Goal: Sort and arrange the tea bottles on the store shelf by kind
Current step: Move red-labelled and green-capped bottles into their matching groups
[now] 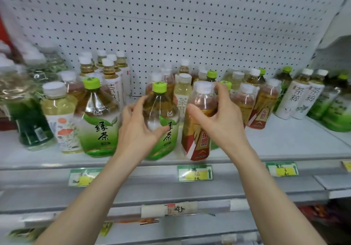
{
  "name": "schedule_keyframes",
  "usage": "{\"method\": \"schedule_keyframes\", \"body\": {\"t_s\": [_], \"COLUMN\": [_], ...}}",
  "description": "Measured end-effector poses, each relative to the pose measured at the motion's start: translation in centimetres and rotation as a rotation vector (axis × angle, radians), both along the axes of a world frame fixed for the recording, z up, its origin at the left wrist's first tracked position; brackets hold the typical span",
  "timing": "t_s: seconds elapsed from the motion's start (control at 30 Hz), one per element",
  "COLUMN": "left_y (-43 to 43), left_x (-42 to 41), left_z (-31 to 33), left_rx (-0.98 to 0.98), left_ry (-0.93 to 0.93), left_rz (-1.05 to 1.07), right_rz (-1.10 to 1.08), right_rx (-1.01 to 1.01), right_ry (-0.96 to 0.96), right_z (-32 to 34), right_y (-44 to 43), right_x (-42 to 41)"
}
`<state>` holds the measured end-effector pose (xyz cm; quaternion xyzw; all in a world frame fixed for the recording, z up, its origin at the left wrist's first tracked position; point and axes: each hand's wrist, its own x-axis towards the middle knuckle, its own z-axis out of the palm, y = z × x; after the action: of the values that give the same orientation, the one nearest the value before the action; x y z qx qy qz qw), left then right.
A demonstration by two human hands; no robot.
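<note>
Left hand (139,128) grips the green-capped tea bottle (161,119) standing on the shelf (284,142). Right hand (221,119), beside that bottle, wraps the white-capped red-labelled bottle (198,130)

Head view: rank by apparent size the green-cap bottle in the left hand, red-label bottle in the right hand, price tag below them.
1. Green-cap bottle and red-label bottle: about alike, not ranked.
2. Price tag, clearly smallest.
</note>
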<state>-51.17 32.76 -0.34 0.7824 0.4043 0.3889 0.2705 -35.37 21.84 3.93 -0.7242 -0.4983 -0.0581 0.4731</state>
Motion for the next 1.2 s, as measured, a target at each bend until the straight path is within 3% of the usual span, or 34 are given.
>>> {"method": "schedule_keyframes", "body": {"t_s": [0.13, 0.4, 0.63, 0.8, 0.97, 1.2], "left_y": [-0.6, -0.2, 0.1, 0.1, -0.1, 0.2], "left_x": [-2.0, -2.1, -2.1, -1.9, -1.9, -1.9], "left_z": [-0.2, -0.4, -0.4, 0.0, 0.2, 0.9], "left_rx": [0.034, 0.104, 0.123, 0.106, 0.089, -0.001], "left_ry": [0.018, 0.017, 0.067, 0.068, 0.065, -0.055], "left_rz": [0.032, 0.061, 0.059, 0.054, 0.039, -0.007], "right_rz": [-0.002, 0.076, 0.122, -0.05, -0.158, -0.244], "right_rx": [-0.069, -0.113, -0.241, -0.02, -0.561, -0.53], "right_ry": [-0.123, 0.062, 0.097, 0.006, 0.04, 0.01], "right_z": [-0.6, -0.9, 1.0, 2.8, 4.4, 3.9], "right_y": [2.9, 9.5, 11.4, 12.8, 15.1, 17.1], "right_x": [-1.4, -0.2, 0.6, 2.1, 4.0, 4.8]}}
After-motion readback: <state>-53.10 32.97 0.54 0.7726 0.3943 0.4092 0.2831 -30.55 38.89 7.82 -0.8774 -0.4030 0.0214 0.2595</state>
